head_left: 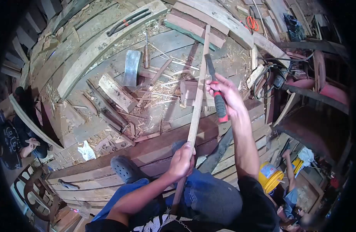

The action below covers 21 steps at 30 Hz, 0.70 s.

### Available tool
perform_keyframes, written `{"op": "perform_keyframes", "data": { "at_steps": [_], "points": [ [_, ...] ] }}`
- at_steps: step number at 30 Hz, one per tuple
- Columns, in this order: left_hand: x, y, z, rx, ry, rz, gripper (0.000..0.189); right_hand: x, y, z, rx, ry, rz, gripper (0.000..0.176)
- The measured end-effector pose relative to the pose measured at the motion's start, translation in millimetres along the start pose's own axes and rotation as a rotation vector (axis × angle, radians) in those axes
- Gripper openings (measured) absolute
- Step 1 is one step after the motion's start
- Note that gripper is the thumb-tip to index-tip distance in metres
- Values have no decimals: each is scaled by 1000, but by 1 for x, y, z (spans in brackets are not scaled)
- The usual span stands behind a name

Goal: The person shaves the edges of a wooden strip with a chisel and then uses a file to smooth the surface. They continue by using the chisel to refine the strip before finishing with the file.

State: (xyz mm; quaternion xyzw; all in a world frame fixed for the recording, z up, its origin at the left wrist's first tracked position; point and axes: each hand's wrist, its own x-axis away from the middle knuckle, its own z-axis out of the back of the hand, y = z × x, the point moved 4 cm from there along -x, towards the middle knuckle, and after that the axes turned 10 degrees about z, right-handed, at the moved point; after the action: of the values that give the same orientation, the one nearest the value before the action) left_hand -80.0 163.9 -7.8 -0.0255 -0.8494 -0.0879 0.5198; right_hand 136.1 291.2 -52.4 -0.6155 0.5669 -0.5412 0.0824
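My left hand (181,161) is wrapped round the lower part of a long, thin wooden strip (199,96), which runs from my lap up over the work surface. My right hand (225,93) holds a chisel by its red and black handle (220,106). The chisel's metal blade (210,65) points up and lies against or just over the upper part of the strip. Wood blocks lie behind the strip, one of them (189,92) near the chisel. A wide metal blade (132,68) and a wood-handled tool (146,56) are further left.
Shavings and offcuts cover the planks. Pincers (128,22) rest on a curved beam (108,43) at the upper left. An orange cord (252,23) is at the upper right. A yellow bucket (270,176) stands lower right. Other people (15,135) are partly visible at both sides.
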Motion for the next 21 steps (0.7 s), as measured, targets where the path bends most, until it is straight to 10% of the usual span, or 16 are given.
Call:
{"op": "perform_keyframes", "data": {
  "at_steps": [7,21],
  "points": [
    [-1,-3,5,-11,-37,-36,43,65,22,-14,-83,-93,-63,74],
    [1,-3,5,26,-37,-9,42,7,8,-13,1295,11,448,49]
  ]
}}
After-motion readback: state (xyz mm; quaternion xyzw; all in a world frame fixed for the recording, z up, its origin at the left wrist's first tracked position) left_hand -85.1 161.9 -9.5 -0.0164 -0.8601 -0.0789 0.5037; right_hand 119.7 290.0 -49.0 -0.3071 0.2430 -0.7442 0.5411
